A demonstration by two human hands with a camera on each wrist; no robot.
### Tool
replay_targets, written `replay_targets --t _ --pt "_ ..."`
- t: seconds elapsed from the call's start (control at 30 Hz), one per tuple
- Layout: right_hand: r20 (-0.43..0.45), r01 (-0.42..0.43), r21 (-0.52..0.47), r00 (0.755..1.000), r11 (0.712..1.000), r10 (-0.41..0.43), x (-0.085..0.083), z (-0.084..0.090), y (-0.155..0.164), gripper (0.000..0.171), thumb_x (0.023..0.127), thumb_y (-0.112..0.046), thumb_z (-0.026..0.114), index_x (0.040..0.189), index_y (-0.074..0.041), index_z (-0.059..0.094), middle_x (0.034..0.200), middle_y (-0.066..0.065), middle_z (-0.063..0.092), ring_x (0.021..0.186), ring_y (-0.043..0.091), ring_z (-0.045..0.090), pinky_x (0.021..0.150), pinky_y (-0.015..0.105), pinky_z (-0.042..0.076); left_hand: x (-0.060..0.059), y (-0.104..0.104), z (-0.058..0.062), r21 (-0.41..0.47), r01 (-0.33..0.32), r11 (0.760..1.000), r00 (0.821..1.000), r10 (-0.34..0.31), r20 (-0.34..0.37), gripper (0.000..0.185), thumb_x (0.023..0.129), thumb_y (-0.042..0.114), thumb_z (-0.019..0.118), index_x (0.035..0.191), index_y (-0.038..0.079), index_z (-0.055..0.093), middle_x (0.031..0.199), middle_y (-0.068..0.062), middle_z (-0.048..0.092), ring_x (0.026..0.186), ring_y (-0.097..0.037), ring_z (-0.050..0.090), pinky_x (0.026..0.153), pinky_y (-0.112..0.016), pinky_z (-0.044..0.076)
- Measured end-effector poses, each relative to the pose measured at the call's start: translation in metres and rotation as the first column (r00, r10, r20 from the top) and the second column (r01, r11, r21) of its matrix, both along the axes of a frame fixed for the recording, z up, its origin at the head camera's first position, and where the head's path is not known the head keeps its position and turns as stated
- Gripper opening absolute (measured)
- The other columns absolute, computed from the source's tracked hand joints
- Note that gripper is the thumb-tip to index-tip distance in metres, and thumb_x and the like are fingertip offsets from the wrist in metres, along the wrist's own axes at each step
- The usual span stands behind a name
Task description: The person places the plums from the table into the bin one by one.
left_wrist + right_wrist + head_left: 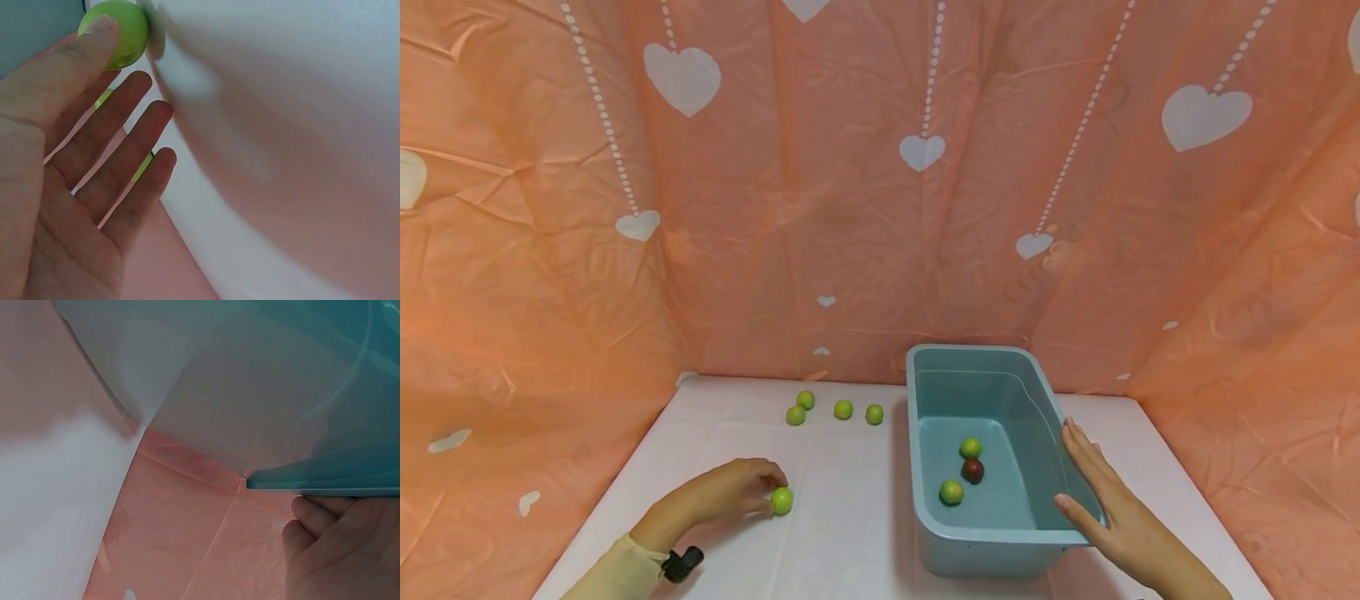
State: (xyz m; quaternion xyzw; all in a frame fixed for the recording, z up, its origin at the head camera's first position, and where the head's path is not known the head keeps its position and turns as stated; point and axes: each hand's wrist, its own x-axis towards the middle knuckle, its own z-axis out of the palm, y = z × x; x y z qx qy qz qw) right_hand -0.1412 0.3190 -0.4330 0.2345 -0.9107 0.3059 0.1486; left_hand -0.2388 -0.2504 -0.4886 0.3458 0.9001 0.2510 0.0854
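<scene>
My left hand [766, 483] lies on the white table [850, 533] at the front left. One fingertip touches a green ball [782, 501] that sits on the table. In the left wrist view that digit lies against the ball [119, 34], and the other fingers [134, 134] are straight and spread. My right hand [1086, 471] lies flat against the right wall of a teal tub [917, 433], fingers straight and thumb over the rim. The right wrist view shows the tub's edge [325, 482] just above my hand [337, 544]. Inside the tub lie two green balls [970, 447] [951, 492] and a dark red one [973, 471].
Several more green balls [843, 409] sit in a loose row on the table behind my left hand, near the back wall. Orange sheeting with white hearts [922, 152] closes off the back and both sides of the table.
</scene>
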Motion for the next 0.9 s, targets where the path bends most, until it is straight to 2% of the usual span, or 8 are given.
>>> replay_targets --t 0.23,0.4,0.5,0.63,0.73,0.9 --pt "0.014 0.001 -0.004 1.0 1.0 -0.001 0.0 0.001 0.0 0.088 0.103 -0.015 0.072 0.173 -0.016 0.018 0.179 0.013 0.014 0.162 0.011 0.001 0.117 0.002 0.002 -0.001 0.003 0.001 0.023 -0.002 1.0 1.0 0.001 0.02 0.024 0.094 0.025 0.085 0.115 0.02 0.074 0.114 0.01 0.074 0.109 -0.014 0.07 0.098 -0.042 0.058" --pt "0.009 -0.002 -0.002 1.0 1.0 0.002 0.0 0.001 0.001 0.089 0.103 -0.015 0.072 0.173 -0.015 0.018 0.179 0.013 0.014 0.161 0.008 0.001 0.117 0.003 0.002 -0.002 0.005 0.0 0.053 -0.004 0.999 0.998 0.001 0.058 0.024 0.096 0.023 0.083 0.117 0.02 0.072 0.115 0.009 0.074 0.109 -0.01 0.069 0.098 -0.041 0.059" --pt "0.03 -0.003 -0.009 1.0 1.0 0.004 -0.001 0.002 0.001 0.089 0.103 -0.015 0.071 0.174 -0.016 0.017 0.18 0.011 0.012 0.164 0.023 0.003 0.116 0.003 0.001 -0.004 0.006 0.0 0.063 -0.016 0.998 0.997 0.012 0.072 0.023 0.098 0.023 0.081 0.119 0.021 0.072 0.115 0.011 0.074 0.109 -0.008 0.069 0.098 -0.041 0.059" --pt "0.072 0.004 -0.02 0.997 1.0 -0.002 0.0 0.003 0.001 0.088 0.104 -0.017 0.07 0.174 -0.019 0.016 0.18 0.01 0.01 0.161 0.049 0.006 0.113 0.002 0.0 -0.006 0.007 0.002 0.07 -0.035 0.997 0.998 0.031 0.049 0.028 0.101 0.022 0.077 0.127 0.017 0.07 0.117 0.009 0.074 0.11 -0.008 0.068 0.099 -0.042 0.058" --pt "0.078 0.01 -0.016 0.997 1.0 -0.009 -0.001 0.002 0.001 0.088 0.105 -0.018 0.07 0.174 -0.019 0.016 0.18 0.011 0.01 0.16 0.051 0.007 0.112 0.002 0.001 -0.009 0.009 0.004 0.075 -0.039 0.996 0.999 0.037 0.021 0.031 0.102 0.021 0.076 0.131 0.014 0.068 0.12 0.006 0.074 0.111 -0.01 0.068 0.099 -0.044 0.058" --pt "0.08 0.014 -0.012 0.997 1.0 -0.013 -0.001 0.001 0.001 0.089 0.105 -0.019 0.07 0.174 -0.02 0.015 0.18 0.013 0.011 0.16 0.051 0.009 0.112 0.002 0.001 -0.014 0.014 0.008 0.092 -0.012 0.996 0.999 0.016 -0.037 0.027 0.102 0.023 0.077 0.128 0.017 0.071 0.12 0.007 0.074 0.11 -0.011 0.07 0.098 -0.043 0.058"
